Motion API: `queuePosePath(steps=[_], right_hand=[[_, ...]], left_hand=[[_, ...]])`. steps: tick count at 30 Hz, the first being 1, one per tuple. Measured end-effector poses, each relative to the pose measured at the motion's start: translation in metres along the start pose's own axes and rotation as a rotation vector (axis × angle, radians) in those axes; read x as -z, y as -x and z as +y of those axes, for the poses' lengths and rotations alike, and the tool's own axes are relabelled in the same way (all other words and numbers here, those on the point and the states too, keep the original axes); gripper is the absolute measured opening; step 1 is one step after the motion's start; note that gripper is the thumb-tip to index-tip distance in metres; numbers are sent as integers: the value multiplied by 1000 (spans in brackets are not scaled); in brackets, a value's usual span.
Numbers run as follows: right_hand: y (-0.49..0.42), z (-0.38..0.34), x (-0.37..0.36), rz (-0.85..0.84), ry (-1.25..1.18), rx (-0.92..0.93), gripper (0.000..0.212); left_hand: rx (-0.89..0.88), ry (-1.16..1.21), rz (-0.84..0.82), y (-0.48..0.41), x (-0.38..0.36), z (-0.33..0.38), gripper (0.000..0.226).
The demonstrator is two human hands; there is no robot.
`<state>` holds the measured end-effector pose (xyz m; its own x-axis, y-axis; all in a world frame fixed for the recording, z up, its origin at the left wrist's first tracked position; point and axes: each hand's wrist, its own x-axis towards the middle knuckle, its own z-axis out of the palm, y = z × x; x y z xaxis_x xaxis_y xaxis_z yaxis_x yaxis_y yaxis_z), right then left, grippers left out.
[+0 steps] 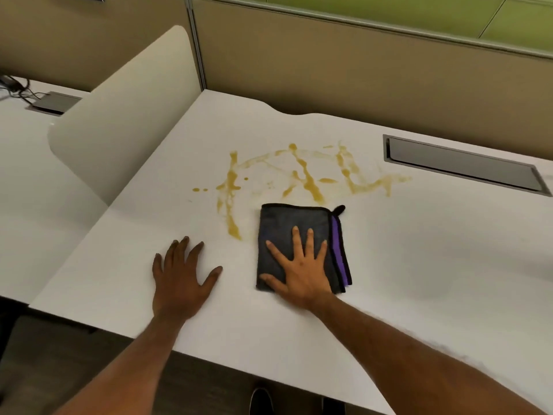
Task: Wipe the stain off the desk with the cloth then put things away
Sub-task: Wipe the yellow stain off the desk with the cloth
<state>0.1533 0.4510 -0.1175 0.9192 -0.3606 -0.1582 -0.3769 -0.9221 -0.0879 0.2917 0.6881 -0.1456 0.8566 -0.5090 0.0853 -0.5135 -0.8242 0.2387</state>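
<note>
A yellow-brown stain (302, 175) spreads in streaks and drops across the middle of the white desk (419, 265). Just in front of it lies a folded dark grey cloth (287, 223) with a purple edge and a small black loop. My right hand (299, 265) lies flat on the cloth's near half, fingers spread and straight. My left hand (179, 277) rests flat on the bare desk to the left of the cloth, fingers spread, holding nothing. One streak of the stain reaches down between my left hand and the cloth.
A grey cable tray lid (463, 163) is set into the desk at the back right. A cream divider panel (125, 121) stands at the left, with a neighbouring desk and cables (18, 88) beyond. Beige partition walls (359, 79) close the back.
</note>
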Motion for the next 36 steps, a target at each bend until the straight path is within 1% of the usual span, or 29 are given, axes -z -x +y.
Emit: queuePosePath(steps=[1, 2, 3, 4, 6, 8, 9, 10, 11, 12, 15, 16, 17, 18, 19, 22, 23, 24, 25, 26, 27, 29, 30, 31, 32, 33, 34, 36], right_hand=[[-3, 6, 3, -6, 3, 77, 77], [-7, 15, 5, 2, -8, 113, 73], [-11, 24, 5, 21, -25, 100, 69], [-14, 33, 6, 49, -42, 35, 66], [-21, 43, 5, 97, -81, -201, 66], [-26, 39, 6, 90, -136, -434, 67], [-27, 31, 6, 79, -154, -499, 69], [-27, 21, 5, 75, -150, -518, 72], [-25, 9, 3, 77, -131, -490, 75], [-22, -2, 0, 81, -114, -419, 79], [-12, -13, -5, 70, -67, -40, 78], [-13, -6, -3, 65, -58, 63, 74], [-18, 5, 0, 71, -54, 113, 71], [-23, 17, 2, 86, -58, 105, 69], [-29, 27, 3, 105, -68, 37, 68], [-44, 31, 5, 143, -113, -306, 70], [-47, 23, 5, 136, -126, -378, 73], [-49, 12, 4, 121, -127, -403, 76], [-48, 1, 2, 114, -121, -378, 79], [-45, -9, 0, 112, -114, -305, 80], [-42, -18, -2, 109, -100, -192, 80], [-38, -21, -5, 85, -48, 91, 77], [-39, -15, -4, 75, -33, 207, 75], [-43, -6, 0, 67, -20, 282, 73], [-47, 5, 4, 69, -11, 306, 71], [-52, 15, 6, 78, -12, 280, 70], [-56, 23, 7, 88, -30, 206, 69], [-61, 31, 8, 107, -90, -18, 71]], left_hand=[[0, 3, 3, 0, 0, 0, 77], [4, 6, 5, 0, 1, 0, 77], [8, 6, 4, 0, 1, 0, 77], [10, 7, 2, 0, 1, 0, 77], [12, 12, 2, 0, 1, 1, 77], [13, 14, -1, 0, 2, 1, 76], [14, 13, -1, 0, 2, 1, 76], [14, 11, -1, 0, 2, 1, 76], [13, 9, 2, -1, 1, 1, 75], [12, 7, 6, -1, 1, 1, 75], [7, 9, 6, -1, 2, 0, 75], [7, 11, 4, -1, 3, 0, 75], [10, 13, 2, -1, 3, 0, 75], [13, 14, 0, -1, 4, 0, 75], [15, 16, -3, -1, 4, 1, 76], [21, 31, -5, -1, 4, 2, 76], [23, 31, -5, -1, 5, 2, 76], [22, 29, -7, -1, 5, 2, 76], [22, 25, -7, -1, 5, 3, 77], [23, 23, -5, -1, 4, 2, 77], [25, 24, -2, -1, 5, 2, 78], [28, 32, -5, -1, 5, 1, 80], [25, 33, -10, -2, 6, 0, 80], [24, 34, -17, -3, 6, 0, 80], [23, 31, -26, -2, 7, 0, 80], [23, 31, -35, -2, 7, 0, 79], [24, 34, -40, -1, 8, 0, 79], [28, 43, -49, -1, 6, -1, 78]])
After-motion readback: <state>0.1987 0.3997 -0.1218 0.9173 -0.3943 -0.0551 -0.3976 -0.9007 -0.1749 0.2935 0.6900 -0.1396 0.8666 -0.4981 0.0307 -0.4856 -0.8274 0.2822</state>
